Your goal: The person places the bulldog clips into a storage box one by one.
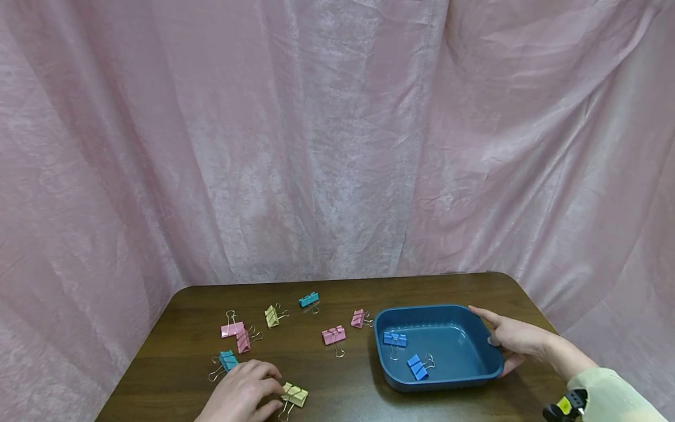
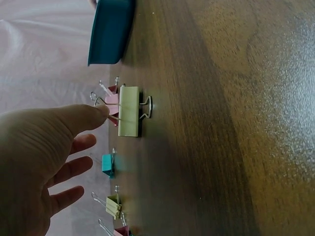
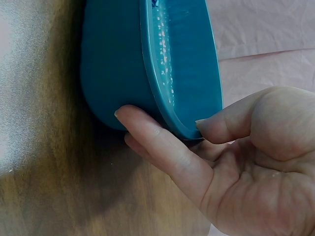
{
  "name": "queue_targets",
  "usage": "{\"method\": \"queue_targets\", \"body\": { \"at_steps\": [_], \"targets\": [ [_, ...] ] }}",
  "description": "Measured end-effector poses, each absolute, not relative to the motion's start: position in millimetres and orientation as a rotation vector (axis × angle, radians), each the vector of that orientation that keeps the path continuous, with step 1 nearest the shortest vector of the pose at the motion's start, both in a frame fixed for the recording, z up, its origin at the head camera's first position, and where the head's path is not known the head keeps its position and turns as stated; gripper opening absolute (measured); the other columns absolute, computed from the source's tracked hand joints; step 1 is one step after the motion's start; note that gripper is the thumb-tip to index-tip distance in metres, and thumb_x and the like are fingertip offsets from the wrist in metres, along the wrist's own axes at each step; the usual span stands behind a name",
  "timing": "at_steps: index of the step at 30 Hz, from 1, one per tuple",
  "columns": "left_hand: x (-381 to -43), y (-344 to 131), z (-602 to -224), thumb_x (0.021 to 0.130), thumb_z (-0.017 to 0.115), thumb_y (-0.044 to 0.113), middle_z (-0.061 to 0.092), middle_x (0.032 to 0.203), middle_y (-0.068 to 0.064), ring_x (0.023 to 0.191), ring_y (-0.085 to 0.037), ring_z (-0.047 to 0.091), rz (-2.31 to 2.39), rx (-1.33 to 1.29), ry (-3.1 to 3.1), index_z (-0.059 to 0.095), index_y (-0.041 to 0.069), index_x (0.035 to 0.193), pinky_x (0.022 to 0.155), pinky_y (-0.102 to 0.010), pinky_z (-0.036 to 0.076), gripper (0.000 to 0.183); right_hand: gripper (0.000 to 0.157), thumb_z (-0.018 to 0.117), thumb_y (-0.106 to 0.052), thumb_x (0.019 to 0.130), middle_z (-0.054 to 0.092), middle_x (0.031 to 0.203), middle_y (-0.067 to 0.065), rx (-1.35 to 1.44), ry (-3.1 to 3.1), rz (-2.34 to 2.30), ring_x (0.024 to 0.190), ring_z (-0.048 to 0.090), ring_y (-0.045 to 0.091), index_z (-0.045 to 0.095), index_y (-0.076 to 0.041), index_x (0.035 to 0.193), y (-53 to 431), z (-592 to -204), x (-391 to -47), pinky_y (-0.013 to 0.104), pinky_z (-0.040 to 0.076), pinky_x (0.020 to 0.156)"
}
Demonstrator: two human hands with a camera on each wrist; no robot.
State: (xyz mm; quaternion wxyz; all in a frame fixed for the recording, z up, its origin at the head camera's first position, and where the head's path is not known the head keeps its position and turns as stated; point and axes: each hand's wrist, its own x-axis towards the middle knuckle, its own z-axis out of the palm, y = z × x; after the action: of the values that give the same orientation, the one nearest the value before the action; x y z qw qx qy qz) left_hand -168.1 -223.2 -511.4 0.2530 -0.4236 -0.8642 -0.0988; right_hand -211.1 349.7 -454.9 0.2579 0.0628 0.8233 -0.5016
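Note:
My left hand (image 1: 245, 390) is low over the table beside a yellow binder clip (image 1: 295, 394). In the left wrist view its thumb reaches this yellow clip's wire handle, with the other fingers spread apart and off the clip; whether the thumb touches the wire is hard to tell. My right hand (image 1: 519, 340) grips the right end of a blue tray (image 1: 437, 385), thumb at the rim and fingers against the outer wall. Inside the tray lie two blue binder clips (image 1: 395, 339), both toward its left side.
Just beyond the left hand lies a teal clip (image 1: 228, 360). Two pink clips (image 1: 232, 329) touch or overlap farther back. Another yellow clip (image 1: 272, 316), a teal clip (image 1: 308, 299) and two pink clips (image 1: 333, 335) are scattered toward the tray. A pink curtain (image 1: 337, 146) hangs behind the wooden table (image 1: 169, 351).

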Motion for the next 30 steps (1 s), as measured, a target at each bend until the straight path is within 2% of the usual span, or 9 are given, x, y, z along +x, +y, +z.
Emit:
{"method": "queue_targets", "body": {
  "at_steps": [30],
  "targets": [
    [-171.7, -218.3, -512.9, 0.069, 0.091, 0.033, 0.065, 0.101, 0.013, 0.093, -0.012, 0.06, -0.261, -1.169, -2.298, 0.069, 0.033, 0.08, 0.078, -0.039, 0.051, 0.024, 0.081, 0.044, 0.009, 0.094, 0.042, 0.129, 0.037, 0.16, 2.231, -1.365, 0.094, 0.066, 0.037, 0.01, -0.014, 0.165, 348.9, -452.0, -209.1, 0.05, 0.061, 0.061]
  ]
}}
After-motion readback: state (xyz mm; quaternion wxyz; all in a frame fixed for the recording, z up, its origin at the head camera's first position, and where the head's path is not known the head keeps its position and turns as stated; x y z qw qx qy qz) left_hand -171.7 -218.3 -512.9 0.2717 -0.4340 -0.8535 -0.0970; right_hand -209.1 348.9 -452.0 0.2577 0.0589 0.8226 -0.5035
